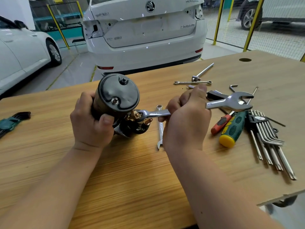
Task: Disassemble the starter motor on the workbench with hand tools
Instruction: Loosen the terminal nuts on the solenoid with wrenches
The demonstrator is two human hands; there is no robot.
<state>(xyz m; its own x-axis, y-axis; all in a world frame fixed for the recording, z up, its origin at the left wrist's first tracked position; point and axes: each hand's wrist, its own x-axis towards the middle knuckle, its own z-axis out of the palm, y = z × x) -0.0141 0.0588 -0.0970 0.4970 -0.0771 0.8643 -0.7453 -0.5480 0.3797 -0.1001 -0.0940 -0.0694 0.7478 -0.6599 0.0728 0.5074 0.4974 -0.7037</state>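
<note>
While your left hand (92,124) grips starter motor (115,100) propped on table (132,171), bracing it against torque, your right hand (186,119) clasps open-end wrench (219,104) mid-shank, small end seated on terminal nut (137,115) for leverage.

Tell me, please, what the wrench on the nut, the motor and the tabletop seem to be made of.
Wrench: bright, mirror-like glints, so probably chrome-plated steel. Motor: dull black end face with shallow dents, likely painted sheet metal. Tabletop: matte streaky wood grain; real wood or laminate, I cannot tell.
</note>
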